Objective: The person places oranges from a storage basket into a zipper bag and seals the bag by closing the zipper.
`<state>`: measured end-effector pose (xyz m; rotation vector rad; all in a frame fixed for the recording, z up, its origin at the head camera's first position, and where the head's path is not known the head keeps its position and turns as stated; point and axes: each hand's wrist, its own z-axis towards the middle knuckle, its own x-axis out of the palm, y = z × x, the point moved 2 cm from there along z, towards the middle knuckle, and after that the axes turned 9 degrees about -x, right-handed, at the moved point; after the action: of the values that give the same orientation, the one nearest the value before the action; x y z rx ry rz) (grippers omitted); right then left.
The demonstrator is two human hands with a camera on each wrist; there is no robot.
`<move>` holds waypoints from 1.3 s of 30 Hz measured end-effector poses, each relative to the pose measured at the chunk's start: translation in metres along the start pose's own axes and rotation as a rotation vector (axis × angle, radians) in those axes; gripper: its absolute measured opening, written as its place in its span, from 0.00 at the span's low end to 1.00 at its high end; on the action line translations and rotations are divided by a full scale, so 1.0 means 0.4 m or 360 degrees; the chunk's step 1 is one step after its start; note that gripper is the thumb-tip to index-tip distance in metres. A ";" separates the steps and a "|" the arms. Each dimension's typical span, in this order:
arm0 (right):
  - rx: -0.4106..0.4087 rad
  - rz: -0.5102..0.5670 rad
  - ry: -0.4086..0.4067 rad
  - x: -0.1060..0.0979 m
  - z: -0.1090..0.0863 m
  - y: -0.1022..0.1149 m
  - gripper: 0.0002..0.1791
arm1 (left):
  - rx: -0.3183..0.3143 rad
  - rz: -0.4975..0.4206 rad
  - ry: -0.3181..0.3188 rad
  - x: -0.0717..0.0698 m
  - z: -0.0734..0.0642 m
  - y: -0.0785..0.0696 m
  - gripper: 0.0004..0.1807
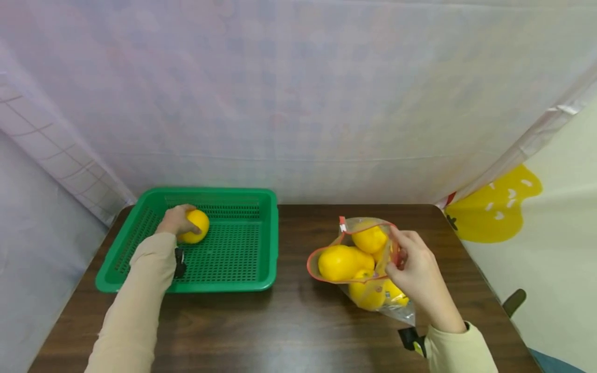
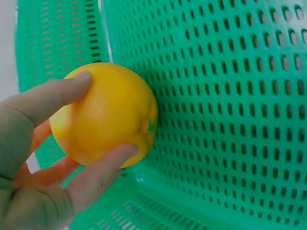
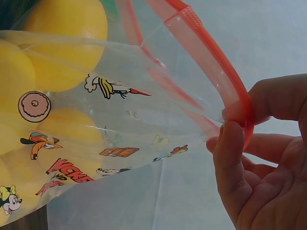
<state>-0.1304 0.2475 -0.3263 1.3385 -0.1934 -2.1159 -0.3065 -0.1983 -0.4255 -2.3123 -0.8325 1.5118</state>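
In the green basket (image 1: 269,243), my left hand (image 1: 176,221) holds a yellow-orange fruit, an orange (image 2: 108,112), with fingers and thumb spread round its sides. The fruit's stem end faces the basket floor side in the left wrist view. On the table's right half stands a clear zip bag (image 3: 120,129) with a red-orange rim and cartoon prints. My right hand (image 1: 415,264) pinches that rim between thumb and fingers at the bag's right side. The bag's mouth gapes, and several yellow fruits (image 1: 338,262) lie inside it.
The dark wooden table (image 1: 289,331) carries both basket and bag, with the basket at the far left. A pale curtain (image 1: 298,103) hangs behind the table's back edge. At the right is a light wall cloth with a yellow shape (image 1: 494,212).
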 end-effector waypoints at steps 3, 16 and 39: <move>0.0009 0.0007 0.0016 -0.001 0.000 0.000 0.32 | 0.0084 -0.0006 -0.0005 -0.003 -0.008 -0.017 0.39; 0.0013 0.0027 0.0028 0.002 0.001 -0.002 0.33 | 0.0451 -0.0022 0.0010 -0.009 -0.070 -0.110 0.40; -0.0027 0.0033 -0.0009 0.011 -0.002 -0.002 0.34 | 0.1224 -0.0153 0.0219 0.148 -0.334 -0.400 0.38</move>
<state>-0.1314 0.2459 -0.3303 1.3159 -0.1905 -2.0998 -0.2205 -0.0221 -0.3331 -1.7427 -0.2418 1.2998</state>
